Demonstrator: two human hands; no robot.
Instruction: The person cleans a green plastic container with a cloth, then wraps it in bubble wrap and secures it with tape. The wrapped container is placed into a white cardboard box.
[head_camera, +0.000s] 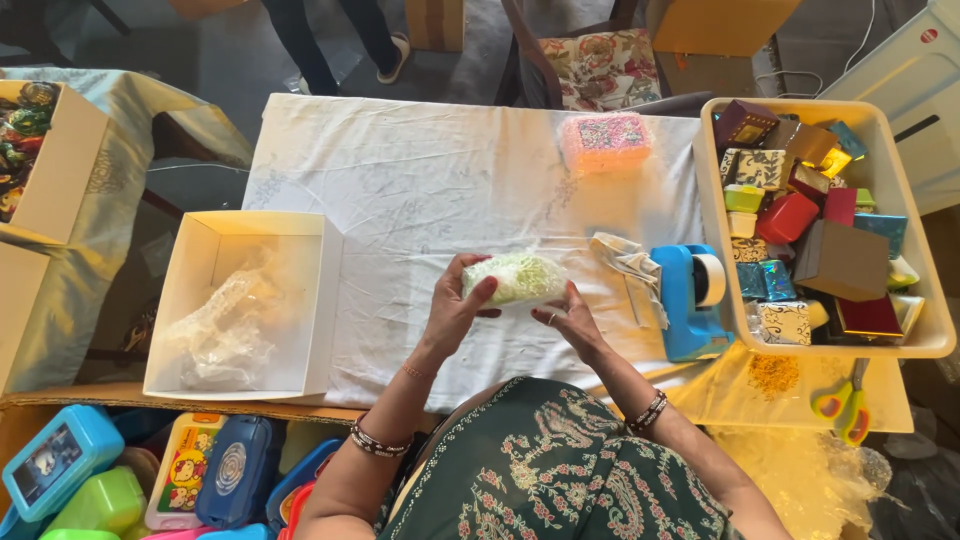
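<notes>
Contents of the green-speckled packet (517, 277) blurred; lunch boxes (130, 480) cut off at bottom edge.

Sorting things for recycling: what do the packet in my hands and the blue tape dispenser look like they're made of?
Packet: seemingly thin clear plastic film, glossy and crinkled, over pale green shreds. Tape dispenser: likely hard moulded plastic, smooth, evenly blue.

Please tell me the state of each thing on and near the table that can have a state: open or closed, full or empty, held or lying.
Clear packet of pale green shreds: held in left hand and right hand.
White cardboard box: open, holds only crumpled clear plastic.
Beige tub: filled with small gift boxes.
Blue tape dispenser: loaded with a roll.
Pink packet: lying untouched.
Scissors: closed, lying flat.
</notes>
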